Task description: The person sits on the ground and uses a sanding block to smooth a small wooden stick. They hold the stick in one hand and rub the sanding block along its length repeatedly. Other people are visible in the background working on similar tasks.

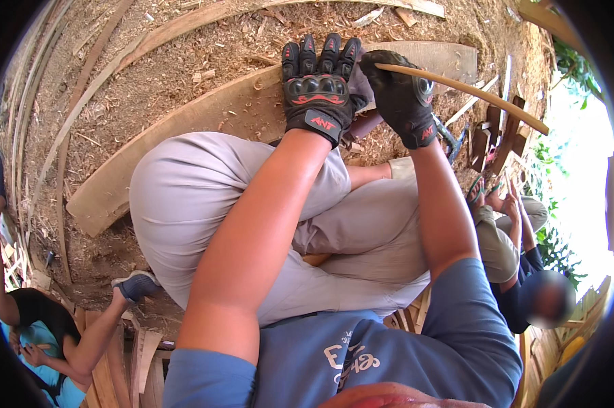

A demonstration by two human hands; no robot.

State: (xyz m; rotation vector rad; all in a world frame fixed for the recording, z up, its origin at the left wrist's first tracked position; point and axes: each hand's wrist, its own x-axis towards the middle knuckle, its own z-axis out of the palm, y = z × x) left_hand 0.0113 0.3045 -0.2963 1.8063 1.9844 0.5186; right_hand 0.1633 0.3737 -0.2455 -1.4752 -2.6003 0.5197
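Note:
Both of my hands wear black gloves with hard knuckle guards and red trim. My left hand [318, 92] lies palm down over a wide wooden plank [150, 153], its fingers stretched out. Beside it, my right hand [401, 102] is closed on one end of a thin, slightly curved wooden strip [480, 94], which sticks out to the right. Between the hands shows a bit of greyish-purple material [361, 87], mostly covered. What lies under my left palm is hidden.
Shavings and wood chips litter the ground [232, 41]. Long thin strips [82, 102] curve along the left and far side. A dark metal tool [453, 141] and wood pieces [494, 139] lie right of my right hand. One person sits at right [518, 224], another at lower left [45, 333].

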